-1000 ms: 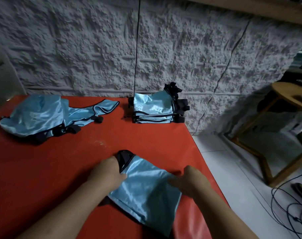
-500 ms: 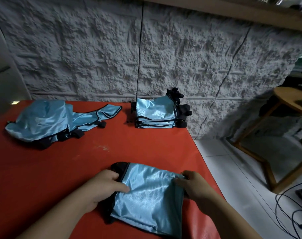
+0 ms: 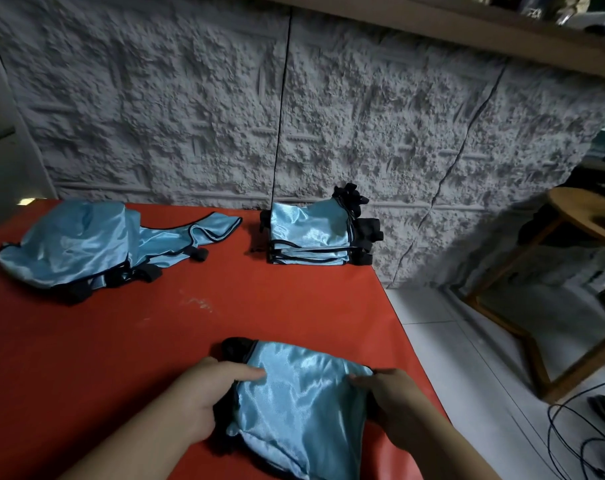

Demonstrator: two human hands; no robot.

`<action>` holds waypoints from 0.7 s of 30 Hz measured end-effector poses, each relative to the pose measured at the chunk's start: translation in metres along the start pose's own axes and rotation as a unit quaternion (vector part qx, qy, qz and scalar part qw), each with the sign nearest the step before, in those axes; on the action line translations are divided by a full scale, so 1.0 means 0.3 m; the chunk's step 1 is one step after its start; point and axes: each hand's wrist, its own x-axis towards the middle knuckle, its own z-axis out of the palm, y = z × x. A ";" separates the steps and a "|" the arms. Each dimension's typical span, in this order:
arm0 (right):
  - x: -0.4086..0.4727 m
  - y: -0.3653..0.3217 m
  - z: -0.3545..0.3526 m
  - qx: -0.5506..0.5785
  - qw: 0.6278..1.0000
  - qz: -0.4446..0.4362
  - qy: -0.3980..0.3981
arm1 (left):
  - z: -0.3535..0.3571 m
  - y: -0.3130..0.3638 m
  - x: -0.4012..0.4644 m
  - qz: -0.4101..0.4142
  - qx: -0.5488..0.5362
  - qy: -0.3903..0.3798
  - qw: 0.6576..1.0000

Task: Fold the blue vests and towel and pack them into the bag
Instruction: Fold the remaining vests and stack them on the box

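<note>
Taking the folded vest [image 3: 296, 407] at the near edge of the red worktop [image 3: 97, 344] as my landmark: far to its left and back, near the wall, lies a loose heap of unfolded vests [image 3: 83, 244], blue satin with black straps trailing out. My left hand [image 3: 204, 393] grips the folded vest's left edge, fingers curled over the cloth and thumb tucked beneath. The vest itself lies flat on the worktop, a black strap bunched at its far left corner. Straight behind it, against the wall, stands a neat stack of folded vests [image 3: 311, 239]. My right hand [image 3: 394, 400] pinches the vest's right edge. Farther right, off the worktop, stands a wooden stool [image 3: 585, 216].
</note>
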 end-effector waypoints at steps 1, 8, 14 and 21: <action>0.004 0.003 -0.004 0.004 1.000 -0.005 0.002 | 0.003 -0.002 0.007 -0.006 -0.014 0.013 1.000; 0.026 0.002 0.017 0.002 0.998 -0.046 0.041 | 0.024 0.009 -0.014 0.000 -0.033 -0.001 0.999; 0.066 -0.088 0.022 -0.055 0.987 -0.119 0.088 | 0.010 0.057 0.040 0.107 -0.048 -0.005 0.993; 0.236 -0.503 0.029 -0.014 0.982 -0.179 0.050 | 0.061 0.338 0.129 0.169 -0.109 0.006 0.980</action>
